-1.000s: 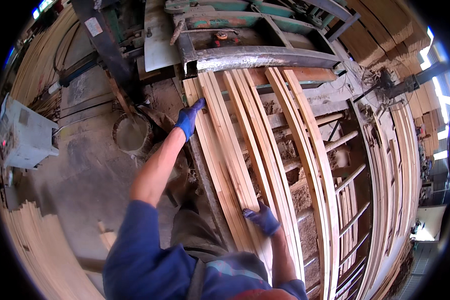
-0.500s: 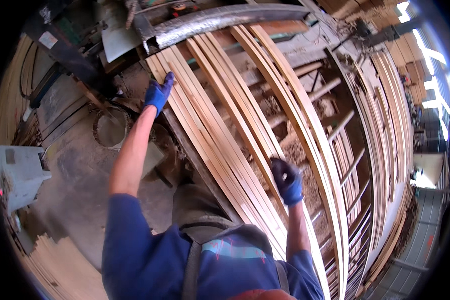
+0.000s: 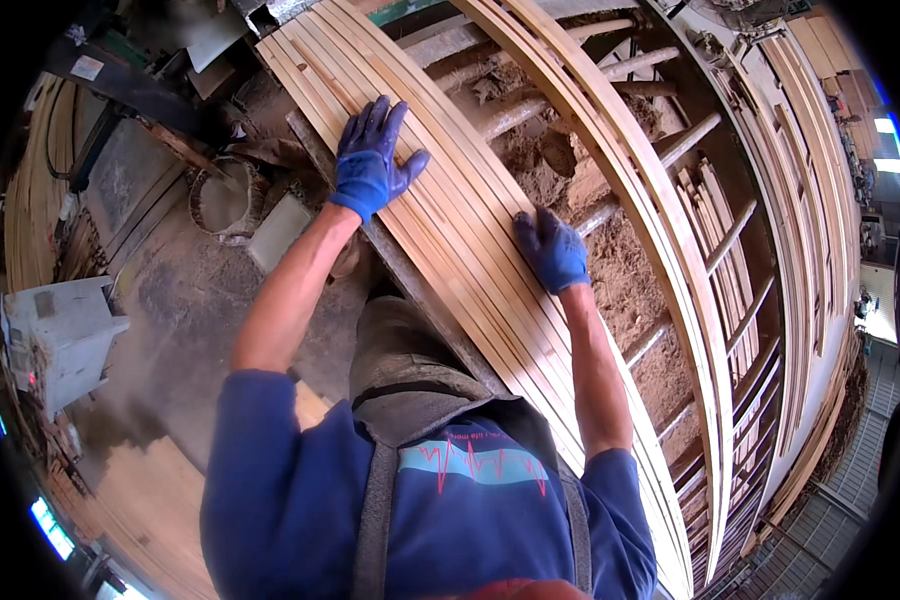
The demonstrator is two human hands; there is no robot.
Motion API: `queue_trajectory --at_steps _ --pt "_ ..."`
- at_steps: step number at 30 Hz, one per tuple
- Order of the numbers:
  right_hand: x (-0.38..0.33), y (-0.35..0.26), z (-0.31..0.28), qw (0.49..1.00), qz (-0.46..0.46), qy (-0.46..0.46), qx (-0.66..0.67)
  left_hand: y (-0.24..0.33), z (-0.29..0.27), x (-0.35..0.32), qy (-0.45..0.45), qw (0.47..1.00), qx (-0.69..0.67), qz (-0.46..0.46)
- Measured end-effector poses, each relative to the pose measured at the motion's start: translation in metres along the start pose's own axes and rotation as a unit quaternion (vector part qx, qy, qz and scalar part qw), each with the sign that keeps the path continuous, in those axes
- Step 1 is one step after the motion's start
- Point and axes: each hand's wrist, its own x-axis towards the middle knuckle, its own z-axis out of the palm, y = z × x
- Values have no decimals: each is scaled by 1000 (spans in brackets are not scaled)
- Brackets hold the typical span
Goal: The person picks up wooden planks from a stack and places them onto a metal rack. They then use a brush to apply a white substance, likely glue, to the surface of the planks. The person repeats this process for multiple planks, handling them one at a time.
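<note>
Long, pale wooden strips (image 3: pixel 440 220) lie side by side in a tight band on a metal frame, running from the far left to the near right. My left hand (image 3: pixel 375 155), in a blue glove with a dark palm coating, rests flat on top of them with its fingers spread. At the band's right edge, my gloved right hand (image 3: pixel 553 248) has its fingers bent against the outermost strips; its fingertips are partly hidden. Two separate, longer-looking strips (image 3: pixel 630 180) lie farther right, with a gap between them and the band.
Rollers (image 3: pixel 690 140) cross the frame, with sawdust (image 3: pixel 625 275) heaped beneath. More strips (image 3: pixel 785 200) are stacked at the right. On the left floor stand a round bucket (image 3: pixel 227 200) and a grey machine box (image 3: pixel 65 335). A stack of boards (image 3: pixel 150 500) lies at the lower left.
The strips on the left, formerly in separate groups with gaps, now sit together. My left hand has come nearer and lies flat; my right hand has moved farther away, along the band's edge.
</note>
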Motion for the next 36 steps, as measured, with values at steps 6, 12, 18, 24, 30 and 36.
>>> queue_trajectory --at_steps 6,12,18,24,30,36 --pt "-65 -41 -21 976 -156 152 12 -3 -9 -5 -57 997 43 -16" --pt "-162 -90 12 961 -261 85 -37 0 -3 1 -38 998 49 -1" --pt "-150 -115 16 991 -103 27 -81 -7 0 -4 -32 999 38 12" --pt "-146 -125 20 989 -55 19 -138 -8 -4 0 -39 999 32 20" --pt "-139 -100 21 989 -57 48 -126 -9 -10 0 -44 998 15 32" --pt "-131 -88 8 990 -62 37 -121 -35 -33 1 -120 989 -72 35"
